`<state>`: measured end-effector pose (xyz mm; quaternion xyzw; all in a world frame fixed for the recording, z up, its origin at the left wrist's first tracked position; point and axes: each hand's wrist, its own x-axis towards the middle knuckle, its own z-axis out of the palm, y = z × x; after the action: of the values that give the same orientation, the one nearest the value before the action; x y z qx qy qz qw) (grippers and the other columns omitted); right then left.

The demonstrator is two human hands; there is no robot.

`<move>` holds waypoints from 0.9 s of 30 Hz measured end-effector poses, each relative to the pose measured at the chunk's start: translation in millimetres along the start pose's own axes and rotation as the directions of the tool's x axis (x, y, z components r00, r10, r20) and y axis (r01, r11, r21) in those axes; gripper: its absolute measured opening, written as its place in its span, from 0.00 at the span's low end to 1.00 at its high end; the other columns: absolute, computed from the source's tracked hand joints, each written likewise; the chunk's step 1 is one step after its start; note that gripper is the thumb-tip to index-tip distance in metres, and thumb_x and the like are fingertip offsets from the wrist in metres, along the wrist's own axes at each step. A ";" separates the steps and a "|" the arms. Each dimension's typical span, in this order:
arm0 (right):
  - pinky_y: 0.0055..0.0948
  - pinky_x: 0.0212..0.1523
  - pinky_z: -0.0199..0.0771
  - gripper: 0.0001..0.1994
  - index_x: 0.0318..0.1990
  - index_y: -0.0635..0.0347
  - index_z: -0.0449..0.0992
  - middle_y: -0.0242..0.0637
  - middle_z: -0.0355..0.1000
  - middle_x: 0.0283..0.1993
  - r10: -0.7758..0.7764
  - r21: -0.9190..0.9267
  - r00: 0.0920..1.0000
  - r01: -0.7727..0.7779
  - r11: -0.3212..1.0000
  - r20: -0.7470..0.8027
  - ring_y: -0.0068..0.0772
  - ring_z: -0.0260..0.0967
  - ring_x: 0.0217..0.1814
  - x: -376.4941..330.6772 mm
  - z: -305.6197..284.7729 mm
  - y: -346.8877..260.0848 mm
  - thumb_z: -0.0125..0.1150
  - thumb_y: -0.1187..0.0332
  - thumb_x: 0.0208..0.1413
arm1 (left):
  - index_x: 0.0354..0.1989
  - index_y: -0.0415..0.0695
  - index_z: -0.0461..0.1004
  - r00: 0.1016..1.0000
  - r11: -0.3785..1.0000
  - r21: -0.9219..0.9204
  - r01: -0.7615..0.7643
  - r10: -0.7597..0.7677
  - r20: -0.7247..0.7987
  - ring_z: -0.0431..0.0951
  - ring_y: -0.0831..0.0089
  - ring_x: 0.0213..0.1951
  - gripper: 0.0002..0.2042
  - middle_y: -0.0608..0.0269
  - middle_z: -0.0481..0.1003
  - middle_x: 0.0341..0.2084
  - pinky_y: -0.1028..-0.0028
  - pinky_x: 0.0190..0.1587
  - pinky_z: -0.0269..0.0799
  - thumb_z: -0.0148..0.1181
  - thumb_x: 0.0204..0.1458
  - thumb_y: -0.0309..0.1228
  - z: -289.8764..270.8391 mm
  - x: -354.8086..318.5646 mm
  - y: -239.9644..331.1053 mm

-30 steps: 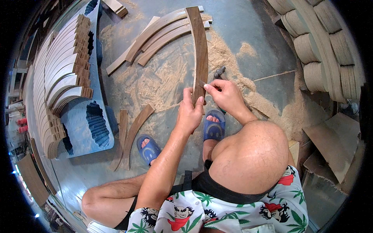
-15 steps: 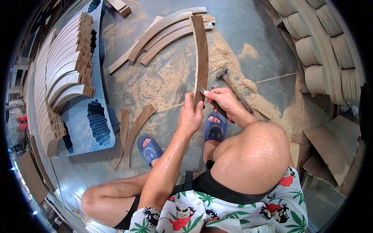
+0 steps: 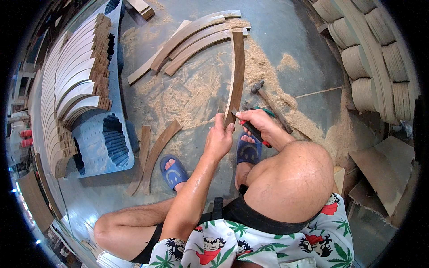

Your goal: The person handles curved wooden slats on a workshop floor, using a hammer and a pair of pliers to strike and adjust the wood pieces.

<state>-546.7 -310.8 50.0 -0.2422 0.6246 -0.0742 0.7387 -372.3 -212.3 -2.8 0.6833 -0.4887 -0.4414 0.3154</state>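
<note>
My left hand [image 3: 220,139] is closed round the near end of a curved brown wooden strip [image 3: 237,67], which points away from me with its far end raised. In my right hand [image 3: 264,124] is a utility knife [image 3: 253,130] with a black and red handle. Its blade is at the strip's right side, close to my left fingertips; whether it touches the wood I cannot tell. Just beyond my right hand lies a tool with green handles [image 3: 267,110], partly hidden. A hammer [image 3: 263,94] rests on the floor to its right.
Several curved strips [image 3: 196,47] lie on the sawdust-strewn floor ahead, and two more [image 3: 156,149] at left. A blue plastic pallet [image 3: 100,152] holds stacked curved pieces [image 3: 73,85]. More stacked curved wood [image 3: 357,67] stands at right. My feet wear blue slippers [image 3: 173,172].
The strip's far end has come lower and a little to the right. My right hand and the knife have shifted slightly down and right. More of the green-handled tool now shows.
</note>
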 end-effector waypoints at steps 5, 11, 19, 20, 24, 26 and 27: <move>0.33 0.20 0.72 0.18 0.41 0.57 0.82 0.29 0.71 0.26 -0.275 -0.197 0.961 0.266 0.944 -0.022 0.25 0.72 0.24 2.6 -2.5 10.3 0.67 0.51 0.76 | 0.63 0.44 0.65 0.996 0.995 -0.072 0.072 -0.068 0.056 0.88 0.62 0.33 0.16 0.54 0.87 0.37 0.60 0.34 0.82 0.62 0.74 0.32 -1.6 -0.9 -12.1; 0.44 0.40 0.82 0.20 0.46 0.58 0.86 0.40 0.83 0.34 -0.444 -0.454 0.884 0.340 0.824 -0.145 0.34 0.79 0.33 13.6 -67.3 59.5 0.65 0.48 0.76 | 0.66 0.43 0.67 0.901 0.810 -0.397 0.431 -0.361 0.241 0.88 0.64 0.38 0.18 0.49 0.86 0.49 0.61 0.41 0.84 0.63 0.74 0.31 7.4 7.0 -2.1; 0.56 0.55 0.81 0.16 0.50 0.56 0.85 0.51 0.85 0.48 -0.440 -0.959 0.884 -0.031 0.282 -0.158 0.60 0.83 0.51 6.7 -129.4 150.6 0.68 0.53 0.72 | 0.63 0.37 0.74 0.977 0.976 -0.135 0.170 -0.186 -0.109 0.84 0.47 0.56 0.17 0.39 0.84 0.53 0.53 0.62 0.77 0.63 0.74 0.36 41.5 20.5 -55.0; 0.56 0.55 0.81 0.16 0.52 0.56 0.85 0.51 0.85 0.49 -0.530 -0.968 0.835 -0.012 0.250 -0.147 0.60 0.83 0.53 4.6 -126.5 152.5 0.70 0.54 0.70 | 0.64 0.38 0.73 0.972 0.974 -0.138 0.180 -0.197 -0.125 0.84 0.50 0.56 0.18 0.41 0.84 0.54 0.55 0.63 0.77 0.62 0.75 0.37 44.3 22.0 -57.1; 0.56 0.64 0.76 0.25 0.65 0.56 0.78 0.48 0.76 0.65 -0.719 -0.988 0.691 0.041 0.148 -0.079 0.58 0.74 0.66 10.0 -102.4 112.6 0.73 0.53 0.68 | 0.64 0.38 0.74 0.926 0.941 -0.274 0.199 -0.272 -0.264 0.84 0.56 0.53 0.16 0.46 0.83 0.52 0.57 0.61 0.78 0.61 0.76 0.35 52.2 20.3 -49.9; 0.56 0.66 0.75 0.28 0.67 0.56 0.76 0.46 0.74 0.65 -0.821 -0.996 0.569 0.025 0.085 -0.056 0.57 0.72 0.68 23.7 -99.8 88.6 0.74 0.53 0.66 | 0.64 0.39 0.74 0.888 0.923 -0.358 0.140 -0.277 -0.367 0.83 0.60 0.51 0.16 0.50 0.83 0.51 0.59 0.59 0.79 0.62 0.76 0.35 58.8 20.1 -54.7; 0.56 0.66 0.74 0.29 0.67 0.56 0.75 0.46 0.73 0.65 -0.864 -0.998 0.502 0.013 0.055 -0.041 0.57 0.71 0.69 31.0 -101.8 82.0 0.75 0.53 0.65 | 0.64 0.38 0.74 0.879 0.901 -0.407 0.152 -0.312 -0.361 0.82 0.62 0.51 0.16 0.52 0.83 0.50 0.60 0.58 0.79 0.63 0.75 0.34 59.9 20.5 -51.4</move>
<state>-653.6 -279.1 -25.0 -0.7816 0.6191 -0.0195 0.0732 -404.2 -215.0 -77.8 0.7451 -0.2317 -0.4034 0.4780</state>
